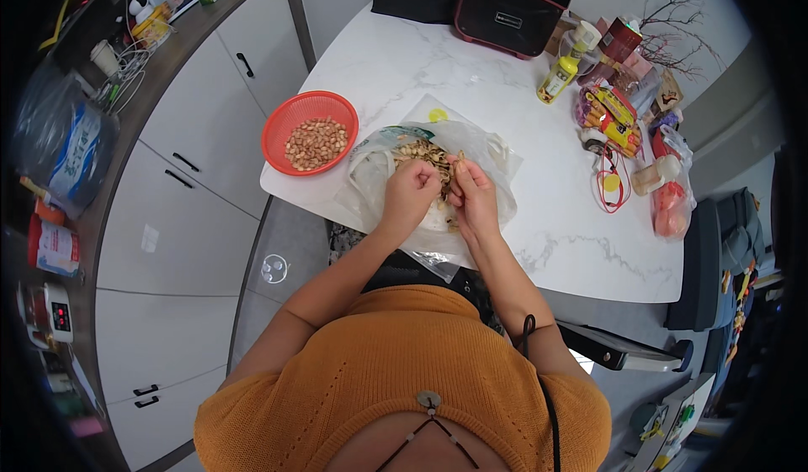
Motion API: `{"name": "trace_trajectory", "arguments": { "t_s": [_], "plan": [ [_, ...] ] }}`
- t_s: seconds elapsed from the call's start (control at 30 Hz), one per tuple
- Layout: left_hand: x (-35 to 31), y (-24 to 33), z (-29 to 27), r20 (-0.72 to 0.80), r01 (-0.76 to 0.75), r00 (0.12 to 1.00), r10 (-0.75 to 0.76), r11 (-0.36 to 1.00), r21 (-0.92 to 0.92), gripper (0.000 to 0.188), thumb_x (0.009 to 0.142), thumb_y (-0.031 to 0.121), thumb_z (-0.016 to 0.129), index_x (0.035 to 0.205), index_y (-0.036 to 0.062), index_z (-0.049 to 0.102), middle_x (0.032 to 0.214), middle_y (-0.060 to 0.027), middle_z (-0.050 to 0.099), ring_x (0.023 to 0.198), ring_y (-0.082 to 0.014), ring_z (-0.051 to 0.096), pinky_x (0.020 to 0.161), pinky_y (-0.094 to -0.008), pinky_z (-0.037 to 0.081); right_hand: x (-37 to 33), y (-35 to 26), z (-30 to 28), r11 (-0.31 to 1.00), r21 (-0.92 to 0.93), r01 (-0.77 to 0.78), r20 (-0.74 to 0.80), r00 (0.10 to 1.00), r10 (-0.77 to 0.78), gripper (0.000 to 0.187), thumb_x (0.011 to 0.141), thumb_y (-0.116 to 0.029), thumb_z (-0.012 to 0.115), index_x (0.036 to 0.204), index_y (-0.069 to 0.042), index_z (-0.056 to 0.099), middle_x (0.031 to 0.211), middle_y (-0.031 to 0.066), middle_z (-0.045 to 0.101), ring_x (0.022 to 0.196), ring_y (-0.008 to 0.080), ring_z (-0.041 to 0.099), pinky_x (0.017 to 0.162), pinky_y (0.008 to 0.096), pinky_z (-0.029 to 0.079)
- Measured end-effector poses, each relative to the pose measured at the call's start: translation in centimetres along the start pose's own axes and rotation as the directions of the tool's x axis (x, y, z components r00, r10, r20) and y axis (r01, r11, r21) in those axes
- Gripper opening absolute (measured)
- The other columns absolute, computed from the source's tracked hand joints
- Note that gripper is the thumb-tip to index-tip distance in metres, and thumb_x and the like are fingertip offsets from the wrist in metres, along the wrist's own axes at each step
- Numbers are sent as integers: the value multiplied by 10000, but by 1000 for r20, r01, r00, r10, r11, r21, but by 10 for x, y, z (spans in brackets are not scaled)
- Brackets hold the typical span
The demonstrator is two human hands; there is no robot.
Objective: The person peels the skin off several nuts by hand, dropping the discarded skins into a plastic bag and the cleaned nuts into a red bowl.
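Observation:
A white plastic bag (pixel 368 169) lies spread on the table near its front edge, with peanuts in their shells (pixel 425 150) heaped in its mouth. Over the bag, my right hand (pixel 473 196) pinches a tan peanut (pixel 457 159) between thumb and fingers. Just left of it, my left hand (pixel 411 190) is closed with its fingers curled in; whatever it may hold is hidden. To the left of the bag stands a red plastic basket (pixel 271 139) with many shelled, pinkish peanuts (pixel 316 144) in it, apart from both hands.
The white marbled table (pixel 581 257) carries a black and red appliance (pixel 509 13) at the back. A yellow bottle (pixel 557 78), snack packs (pixel 613 118), a red cord (pixel 613 187) and a bag of red fruit (pixel 671 207) sit at the right. White cabinets (pixel 194 118) stand at the left.

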State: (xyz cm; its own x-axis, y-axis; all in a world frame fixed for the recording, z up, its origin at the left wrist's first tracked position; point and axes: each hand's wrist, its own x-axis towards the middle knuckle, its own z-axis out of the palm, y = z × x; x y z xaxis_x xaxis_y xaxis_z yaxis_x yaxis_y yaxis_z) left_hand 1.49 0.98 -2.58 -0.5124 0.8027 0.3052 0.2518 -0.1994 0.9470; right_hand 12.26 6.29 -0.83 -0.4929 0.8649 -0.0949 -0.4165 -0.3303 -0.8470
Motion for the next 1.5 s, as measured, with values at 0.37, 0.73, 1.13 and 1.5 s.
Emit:
{"name": "trace_trajectory", "arguments": {
  "t_s": [0.37,0.73,1.13,1.5],
  "plan": [
    [12,2,-12,471,622,782,-407,465,-631,151,880,111,424,959,27,523,888,-73,552,724,-135,546,639,-256,467,6,3,-7,878,-367,307,112,952,-286,142,797,-58,606,922,8,616,786,-26,498,655,32,430,580,163,363],
    [16,0,-13,469,617,770,-433,319,-719,178,871,112,454,979,1,540,864,-56,552,750,-138,535,679,-267,463,7,-4,-13,927,-371,63,64,997,-42,187,812,-105,595,969,-3,590,686,-43,523,585,31,441,535,168,381],
    [17,13,-28,249,460,849,-466,418,-784,176,871,113,458,1001,13,521,772,-14,503,639,-95,448,556,-210,377,-12,1,-2,56,-837,545,527,829,-188,119,716,-127,617,823,-97,572,827,82,561,728,278,574,608,362,467],
    [20,8,-29,258,467,832,-491,369,-804,191,873,109,461,1013,-15,500,878,-82,518,831,-176,530,756,-293,465,-7,16,0,-107,-848,519,529,837,-140,72,707,-104,620,763,-82,579,741,87,546,687,262,574,583,355,470]
  ]
}}
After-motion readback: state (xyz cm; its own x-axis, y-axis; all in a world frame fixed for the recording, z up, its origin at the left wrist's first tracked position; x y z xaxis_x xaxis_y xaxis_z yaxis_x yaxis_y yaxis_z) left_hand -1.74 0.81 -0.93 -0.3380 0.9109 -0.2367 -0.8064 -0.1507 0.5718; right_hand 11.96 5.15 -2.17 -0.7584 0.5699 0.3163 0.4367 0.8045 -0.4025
